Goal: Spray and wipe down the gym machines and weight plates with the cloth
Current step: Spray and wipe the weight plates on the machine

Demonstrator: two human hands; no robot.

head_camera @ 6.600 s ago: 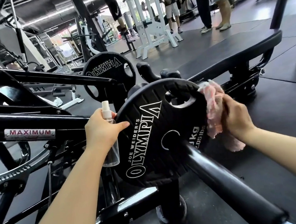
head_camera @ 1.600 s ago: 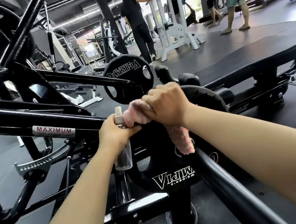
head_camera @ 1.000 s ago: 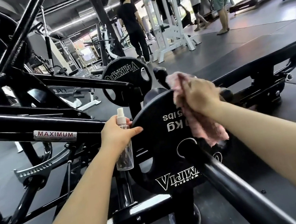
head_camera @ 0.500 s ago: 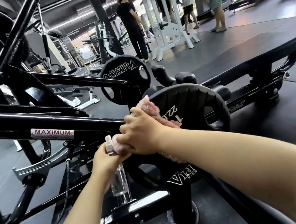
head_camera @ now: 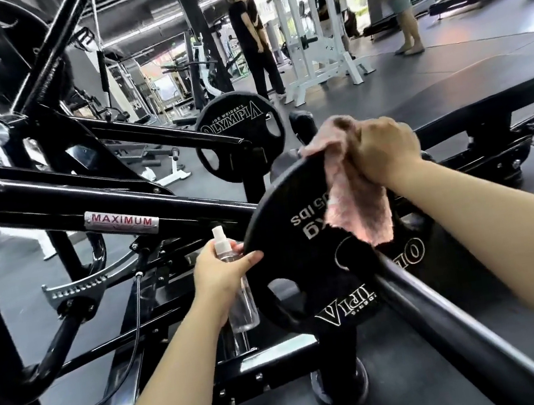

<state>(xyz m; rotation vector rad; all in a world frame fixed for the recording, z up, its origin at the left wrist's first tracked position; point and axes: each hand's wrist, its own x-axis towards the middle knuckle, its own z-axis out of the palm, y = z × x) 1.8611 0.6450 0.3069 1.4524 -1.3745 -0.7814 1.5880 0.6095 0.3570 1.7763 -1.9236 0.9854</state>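
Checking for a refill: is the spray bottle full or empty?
Cannot tell: the spray bottle, gripped upright by the left hand, is clear, with no liquid line visible.

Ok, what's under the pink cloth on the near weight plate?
The pink cloth drapes over the near weight plate, covering its upper right edge and the start of the weight lettering. The right hand grips it. The covered lettering cannot be read.

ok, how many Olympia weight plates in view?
2. The near plate is on the bar at centre, under the pink cloth; the far plate is behind it on the frame. Others may be hidden.
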